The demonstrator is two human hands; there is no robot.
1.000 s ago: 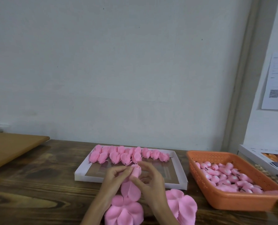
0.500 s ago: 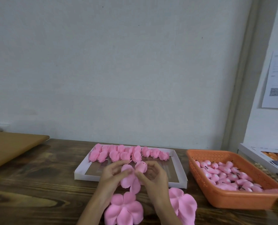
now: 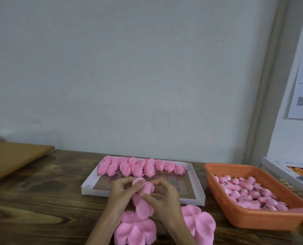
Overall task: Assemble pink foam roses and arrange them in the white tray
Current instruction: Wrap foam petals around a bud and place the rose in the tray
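Two flat pink petal sheets [image 3: 135, 230] are lying at six o'clock on the wooden table [image 3: 32, 200]; just above them, the left hand [image 3: 119, 192] and right hand [image 3: 165, 197] are pinching a half-wrapped foam rose [image 3: 146, 188] between their fingertips, petals dangling below; beyond, at twelve o'clock, finished roses [image 3: 140, 167] are filling the white tray's [image 3: 94, 189] far edge; at three o'clock an orange basket [image 3: 253, 218] is holding buds; a wall paper [image 3: 302, 89] is showing unreadable print.
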